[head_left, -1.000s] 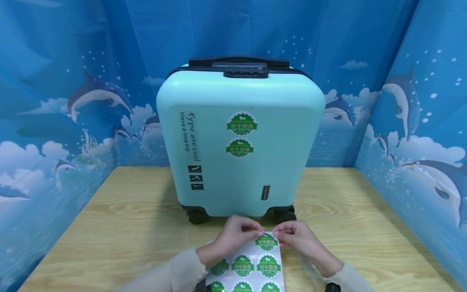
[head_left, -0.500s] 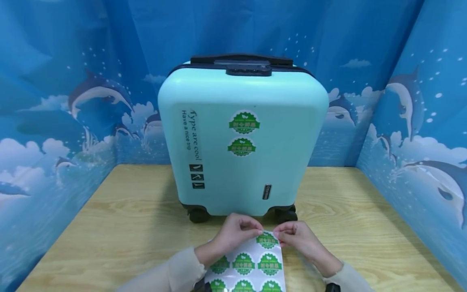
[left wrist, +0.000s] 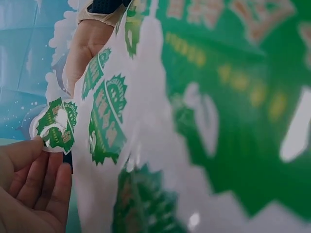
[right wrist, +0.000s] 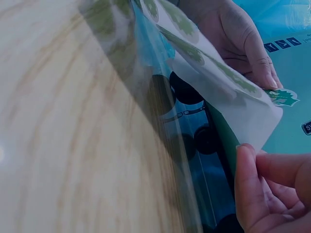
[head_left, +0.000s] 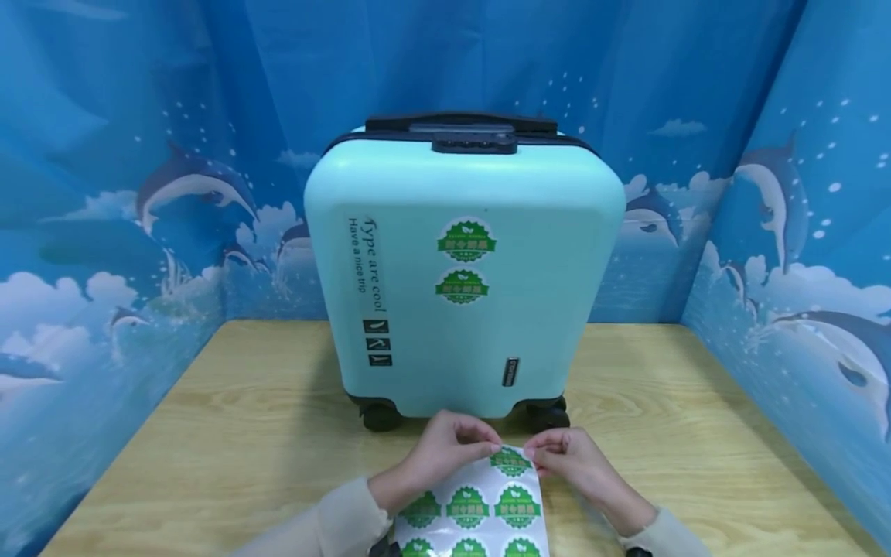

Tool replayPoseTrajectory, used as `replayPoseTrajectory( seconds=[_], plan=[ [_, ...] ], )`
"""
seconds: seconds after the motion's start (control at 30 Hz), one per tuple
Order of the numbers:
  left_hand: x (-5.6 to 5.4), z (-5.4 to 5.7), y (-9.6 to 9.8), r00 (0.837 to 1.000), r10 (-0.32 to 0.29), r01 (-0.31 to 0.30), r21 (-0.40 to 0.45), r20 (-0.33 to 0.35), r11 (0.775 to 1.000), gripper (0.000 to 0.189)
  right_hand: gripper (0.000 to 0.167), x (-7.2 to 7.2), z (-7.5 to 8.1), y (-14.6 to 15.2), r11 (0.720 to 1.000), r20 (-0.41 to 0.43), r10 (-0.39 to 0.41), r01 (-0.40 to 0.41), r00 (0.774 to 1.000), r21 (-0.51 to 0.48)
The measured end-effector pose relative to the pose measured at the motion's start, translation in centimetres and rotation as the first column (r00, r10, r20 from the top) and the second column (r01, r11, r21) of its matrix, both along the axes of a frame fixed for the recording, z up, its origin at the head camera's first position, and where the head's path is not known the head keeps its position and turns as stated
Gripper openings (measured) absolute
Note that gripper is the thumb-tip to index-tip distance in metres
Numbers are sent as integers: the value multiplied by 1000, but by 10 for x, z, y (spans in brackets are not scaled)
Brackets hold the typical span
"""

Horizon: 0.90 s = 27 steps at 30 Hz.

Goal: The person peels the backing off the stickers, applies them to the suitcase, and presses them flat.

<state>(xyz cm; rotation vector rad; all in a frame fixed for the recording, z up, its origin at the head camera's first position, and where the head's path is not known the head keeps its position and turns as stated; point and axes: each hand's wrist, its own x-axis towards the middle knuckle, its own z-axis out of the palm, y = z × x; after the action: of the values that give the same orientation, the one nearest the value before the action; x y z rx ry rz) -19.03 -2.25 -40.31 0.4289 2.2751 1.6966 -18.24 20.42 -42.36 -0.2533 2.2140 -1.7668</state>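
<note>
A white sheet of round green stickers [head_left: 462, 473] lies in front of the suitcase, its far edge raised between both hands. My left hand [head_left: 445, 455] pinches the rim of the top right sticker [left wrist: 56, 126], which stands partly off the sheet in the left wrist view. My right hand [head_left: 574, 466] pinches the sheet's far right corner, with the pale backing [right wrist: 243, 114] bent up in the right wrist view. Behind them a mint-green suitcase [head_left: 445, 348] stands upright. It bears an upper green sticker [head_left: 466, 241] and a lower one [head_left: 462, 287] on its front.
The suitcase stands on black wheels [head_left: 381, 418] on a wood-grain table [head_left: 264, 402]. Printed lettering [head_left: 365, 267] and a small dark badge [head_left: 511, 372] mark its front. Blue curtains with dolphins [head_left: 195, 182] enclose the back and sides.
The head view has shifted slightly. My fingertips have moved a little farther apart at the sheet's far edge; both hands keep their pinch.
</note>
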Motion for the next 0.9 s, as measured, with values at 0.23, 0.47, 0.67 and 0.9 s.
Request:
replayPoseTrajectory(
  seconds=[0.23, 0.47, 0.67, 0.9],
  plan=[
    [1, 0, -2, 1000, -18, 18, 24, -15, 1000, 7, 24, 1, -1, 1, 1000, -2, 0, 0, 1000, 0],
    [0, 7, -5, 998, -44, 47, 59, -43, 997, 9, 23, 1, -4, 4, 1000, -13, 3, -3, 1000, -19],
    [-4, 15, -13, 994, -69, 75, 67, -82, 995, 10, 24, 0, -5, 3, 1000, -10, 7, -7, 1000, -27],
    [-9, 24, -23, 993, -66, 73, 64, -100, 995, 11, 24, -1, -10, 2, 1000, -18, 0, 0, 1000, -7]
  ],
)
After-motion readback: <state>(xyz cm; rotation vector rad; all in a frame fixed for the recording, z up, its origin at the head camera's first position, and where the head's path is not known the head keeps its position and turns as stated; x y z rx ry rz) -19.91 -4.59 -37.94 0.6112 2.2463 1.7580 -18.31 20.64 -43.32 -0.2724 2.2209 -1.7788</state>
